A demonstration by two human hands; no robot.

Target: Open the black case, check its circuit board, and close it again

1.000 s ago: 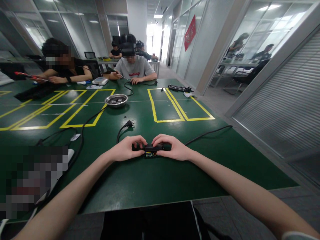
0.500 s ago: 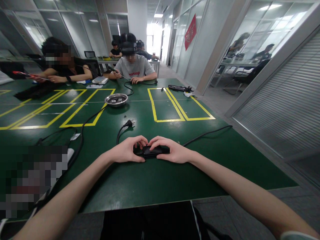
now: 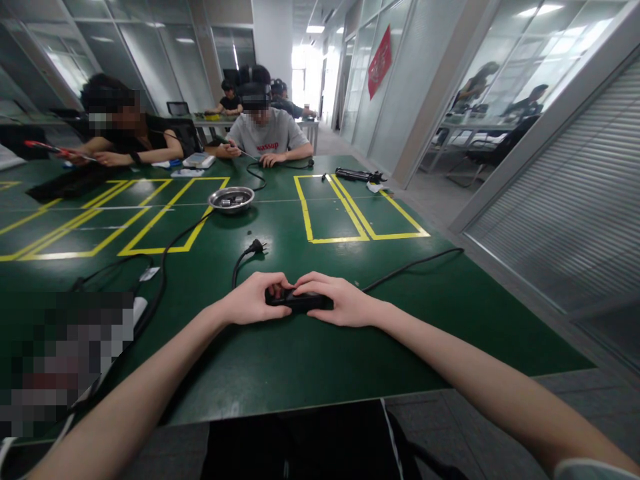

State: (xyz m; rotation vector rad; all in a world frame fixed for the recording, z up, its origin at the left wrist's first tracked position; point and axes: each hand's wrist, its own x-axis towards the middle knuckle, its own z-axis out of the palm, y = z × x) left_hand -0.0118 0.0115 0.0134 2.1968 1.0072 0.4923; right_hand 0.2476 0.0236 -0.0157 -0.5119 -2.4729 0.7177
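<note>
Both my hands grip a black power adapter (image 3: 302, 303) at the near part of the green table (image 3: 320, 363). My left hand (image 3: 257, 298) closes round its left end, and my right hand (image 3: 343, 300) wraps its right end, fingers over the top and thumb on the near side. The fingertips of the two hands almost meet above the adapter and hide part of it. Beyond my left hand lies a black power plug (image 3: 257, 247) with its prongs pointing right; its cord runs back toward that hand. A thin black cable (image 3: 415, 269) leads away to the right from behind my right hand.
A metal bowl (image 3: 231, 200) with small metal parts stands farther back. Yellow tape (image 3: 337, 240) outlines rectangles on the table. Black cables and a white power strip (image 3: 139, 310) lie at left. Two people (image 3: 270, 130) (image 3: 123, 127) work across the table. A folded black tripod (image 3: 357, 175) lies far right.
My right hand's fingers have slid slightly left and now lie flatter over the adapter. The adapter has tilted a little, showing more of its near side.
</note>
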